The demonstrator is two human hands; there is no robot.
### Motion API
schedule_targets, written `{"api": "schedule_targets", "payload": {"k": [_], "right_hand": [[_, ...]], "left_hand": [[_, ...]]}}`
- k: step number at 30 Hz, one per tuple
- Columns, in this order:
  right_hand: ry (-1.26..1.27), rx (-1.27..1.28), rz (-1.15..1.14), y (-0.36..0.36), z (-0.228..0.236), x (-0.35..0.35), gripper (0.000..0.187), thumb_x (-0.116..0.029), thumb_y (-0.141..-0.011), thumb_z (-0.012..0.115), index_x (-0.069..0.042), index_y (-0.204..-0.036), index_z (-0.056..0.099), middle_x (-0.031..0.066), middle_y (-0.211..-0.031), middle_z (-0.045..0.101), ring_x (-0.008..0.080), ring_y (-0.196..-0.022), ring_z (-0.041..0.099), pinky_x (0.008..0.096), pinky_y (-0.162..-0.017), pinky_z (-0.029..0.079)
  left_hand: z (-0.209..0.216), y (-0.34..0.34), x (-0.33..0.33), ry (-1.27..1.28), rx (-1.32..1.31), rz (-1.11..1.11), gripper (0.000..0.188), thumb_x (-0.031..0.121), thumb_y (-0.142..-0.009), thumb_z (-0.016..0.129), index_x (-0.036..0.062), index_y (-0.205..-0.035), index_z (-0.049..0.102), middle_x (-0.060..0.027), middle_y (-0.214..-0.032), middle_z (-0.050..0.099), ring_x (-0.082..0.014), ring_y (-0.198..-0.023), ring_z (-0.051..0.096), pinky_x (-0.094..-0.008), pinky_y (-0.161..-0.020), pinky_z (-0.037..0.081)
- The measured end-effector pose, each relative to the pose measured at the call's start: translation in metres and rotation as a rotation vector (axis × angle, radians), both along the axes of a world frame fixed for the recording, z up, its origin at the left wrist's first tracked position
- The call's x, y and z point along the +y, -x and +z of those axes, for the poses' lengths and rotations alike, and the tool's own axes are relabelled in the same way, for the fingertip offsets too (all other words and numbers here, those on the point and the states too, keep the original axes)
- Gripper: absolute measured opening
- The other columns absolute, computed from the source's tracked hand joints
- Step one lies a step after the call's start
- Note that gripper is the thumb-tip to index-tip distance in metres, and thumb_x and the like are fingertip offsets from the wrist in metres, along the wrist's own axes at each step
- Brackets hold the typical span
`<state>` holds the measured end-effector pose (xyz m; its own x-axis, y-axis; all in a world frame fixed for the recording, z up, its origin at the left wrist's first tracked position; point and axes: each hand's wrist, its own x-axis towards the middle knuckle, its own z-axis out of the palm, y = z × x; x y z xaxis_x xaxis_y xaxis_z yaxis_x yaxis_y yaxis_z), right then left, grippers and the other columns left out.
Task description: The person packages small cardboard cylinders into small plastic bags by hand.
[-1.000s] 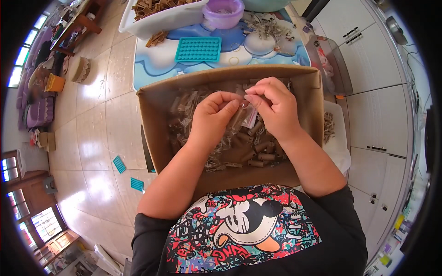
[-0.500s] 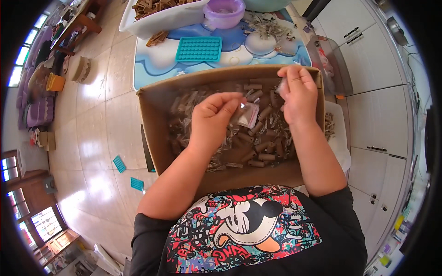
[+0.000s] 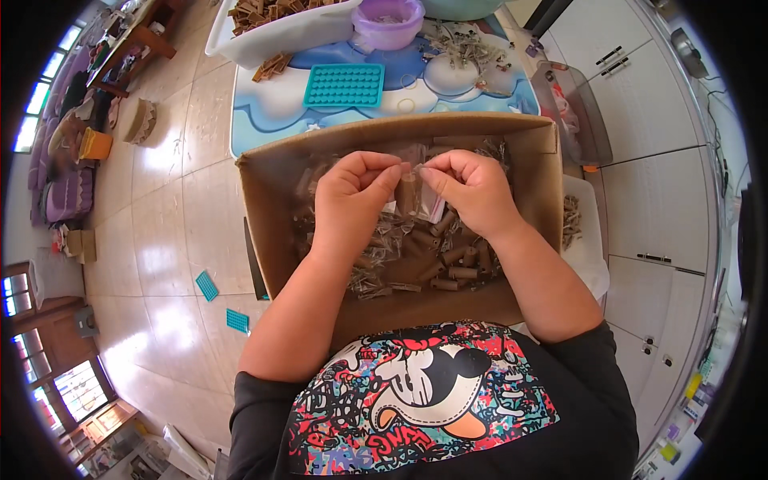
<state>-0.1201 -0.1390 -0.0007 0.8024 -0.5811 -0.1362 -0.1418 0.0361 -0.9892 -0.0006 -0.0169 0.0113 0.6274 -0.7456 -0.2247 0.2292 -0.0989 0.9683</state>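
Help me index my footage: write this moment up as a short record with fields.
Left hand: pinching clear plastic
Right hand: pinching the same plastic's other side
Between hands: brown tube, roughly upright, apparently bagged
Beneath: open cardboard box of brown tubes and clear bags
Table: teal grid tray, purple bowl, white bin

The head view looks steeply down from the wearer's head; hands [image 3: 352, 196] and cardboard box [image 3: 261, 192] sit close, near its middle. Its fisheye reach takes in floor [image 3: 160, 260] at left; cabinets [image 3: 652, 192] curve at right.
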Motion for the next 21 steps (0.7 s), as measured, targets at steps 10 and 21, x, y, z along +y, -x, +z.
{"api": "schedule_targets", "payload": {"k": [10, 21], "right_hand": [[0.025, -0.076, -0.011, 0.002, -0.003, -0.006, 0.01, -0.011, -0.082, 0.058, -0.002, -0.078, 0.059, -0.0049, -0.065, 0.052, 0.0008, -0.058, 0.044, 0.0179, -0.051, 0.036], [-0.427, -0.115, 0.008, 0.003, -0.004, -0.009, 0.012, -0.016, -0.083, 0.06, -0.004, -0.081, 0.06, -0.005, -0.062, 0.05, 0.0013, -0.053, 0.041, 0.0182, -0.047, 0.033]], "left_hand": [[0.004, -0.003, -0.001, 0.005, 0.076, 0.0, 0.011, 0.005, -0.085, 0.056, 0.0, -0.095, 0.057, -0.009, -0.093, 0.065, -0.0104, -0.08, 0.061, -0.0235, -0.067, 0.052], [0.008, -0.004, 0.001, 0.051, 0.082, -0.008, 0.006, 0.003, -0.084, 0.055, -0.0008, -0.087, 0.059, -0.0039, -0.082, 0.062, -0.0082, -0.074, 0.058, -0.0233, -0.064, 0.05]]}}
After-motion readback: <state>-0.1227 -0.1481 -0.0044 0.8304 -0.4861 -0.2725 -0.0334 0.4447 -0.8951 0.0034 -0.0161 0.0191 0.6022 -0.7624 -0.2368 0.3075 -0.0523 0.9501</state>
